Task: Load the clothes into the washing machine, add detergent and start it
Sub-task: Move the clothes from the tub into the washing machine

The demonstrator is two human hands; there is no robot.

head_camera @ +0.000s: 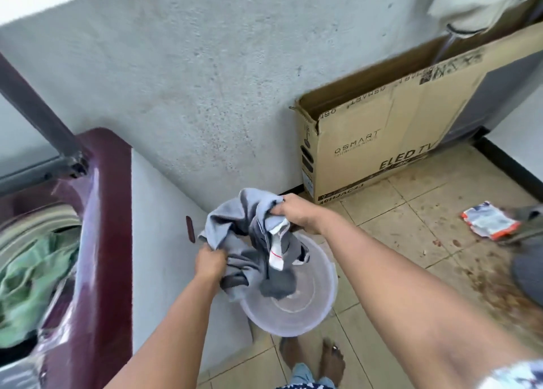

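A grey garment [241,230] with a white tag hangs over a clear plastic tub [308,312] on the floor. My right hand [293,212] grips its top edge. My left hand [210,263] grips its lower left part. At the left stands the maroon top-loading washing machine [108,241] with its lid up. Green clothes [32,288] lie inside its drum. A red and white sachet [489,220] lies on the tiled floor at the right.
A large cardboard TV box [382,141] leans against the grey wall at the right. Brown stains mark the floor tiles near a dark object [529,274] at the right edge. My bare feet [317,359] stand just behind the tub.
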